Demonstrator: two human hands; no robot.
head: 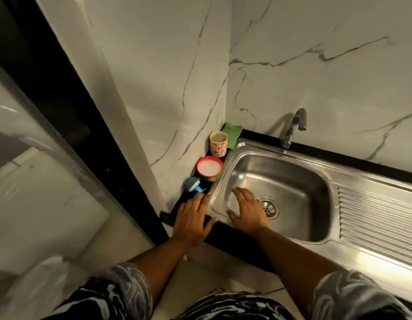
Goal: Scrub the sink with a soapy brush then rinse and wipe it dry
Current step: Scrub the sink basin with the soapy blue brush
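Your right hand [246, 210] is lying flat in the stainless sink [281, 172], fingers spread, gripping nothing, just beside the drain strainer [268, 207]; your left hand [193, 215] is resting on the black counter edge [223, 229], fingers straight, tips reaching the blue scrub brush [193, 187]; contact unclear; the brush is lying on the ledge left of the basin, near the red-rimmed soap tub [209, 168].

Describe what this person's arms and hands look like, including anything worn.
The left hand and right hand are bare, with no gloves, rings or watch visible. The forearms are uncovered. The left sleeve and right sleeve end near the elbows, in black fabric with swirling white-grey marbling.
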